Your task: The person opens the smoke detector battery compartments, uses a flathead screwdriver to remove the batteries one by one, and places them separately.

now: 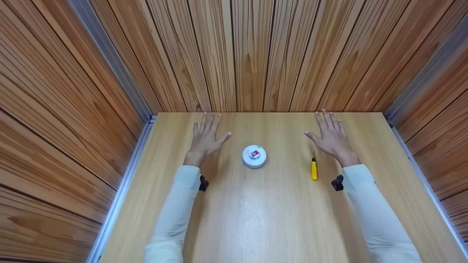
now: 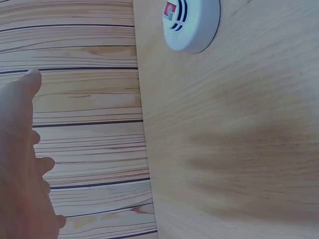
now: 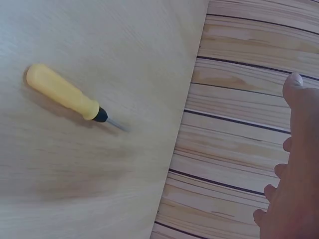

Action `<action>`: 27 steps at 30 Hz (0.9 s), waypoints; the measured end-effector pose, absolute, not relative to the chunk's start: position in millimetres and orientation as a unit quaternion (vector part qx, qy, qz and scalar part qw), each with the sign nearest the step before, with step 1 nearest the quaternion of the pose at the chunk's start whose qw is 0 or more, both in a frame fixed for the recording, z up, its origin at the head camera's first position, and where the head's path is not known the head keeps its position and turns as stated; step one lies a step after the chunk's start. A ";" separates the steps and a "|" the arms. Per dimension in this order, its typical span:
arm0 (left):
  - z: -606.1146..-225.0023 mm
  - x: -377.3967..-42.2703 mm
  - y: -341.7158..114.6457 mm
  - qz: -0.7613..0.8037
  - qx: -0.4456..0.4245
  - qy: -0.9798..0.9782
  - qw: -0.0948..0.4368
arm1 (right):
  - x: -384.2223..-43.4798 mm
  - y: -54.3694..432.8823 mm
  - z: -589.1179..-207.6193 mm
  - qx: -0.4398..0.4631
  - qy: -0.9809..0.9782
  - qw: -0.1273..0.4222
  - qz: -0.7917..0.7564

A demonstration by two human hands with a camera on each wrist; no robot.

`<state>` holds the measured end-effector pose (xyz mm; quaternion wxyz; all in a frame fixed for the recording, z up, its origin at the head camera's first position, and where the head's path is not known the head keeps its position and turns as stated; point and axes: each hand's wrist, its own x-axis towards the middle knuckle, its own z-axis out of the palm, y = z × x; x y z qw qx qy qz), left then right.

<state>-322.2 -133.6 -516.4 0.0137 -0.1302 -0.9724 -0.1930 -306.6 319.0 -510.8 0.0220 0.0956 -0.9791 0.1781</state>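
Note:
A round white smoke detector [image 1: 254, 156] with a red label and dark slots lies on the table between the two hands. To its right is a screwdriver [image 1: 314, 171] with a yellow handle, its tip pointing toward the back wall. My left hand [image 1: 207, 137] is held above the table left of the detector, fingers spread and straight, holding nothing. Over the right side, my right hand [image 1: 332, 137] is spread the same way, just beyond and right of the screwdriver. The left wrist view shows the smoke detector [image 2: 192, 24] near its top; the right wrist view shows the whole screwdriver [image 3: 70, 94].
The light wooden table [image 1: 248, 226] meets a wood-plank wall [image 1: 252, 54] at the back. Plank walls also stand at left and right, with metal rails [image 1: 120, 193] along the table's sides. Each sleeve carries a small dark device [image 1: 337, 183] at the wrist.

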 end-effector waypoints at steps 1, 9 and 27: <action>-516.4 -322.1 -133.3 -0.196 -0.131 -0.972 0.013 | -306.8 317.9 -511.4 0.098 -0.978 0.022 0.182; -516.8 -321.1 -130.0 -0.226 -0.139 -0.964 0.027 | -306.4 309.5 -515.4 0.103 -0.972 0.044 0.205; -534.5 -307.4 -110.9 -0.271 -0.150 -0.947 0.087 | -296.8 282.4 -529.7 0.101 -0.952 0.080 0.276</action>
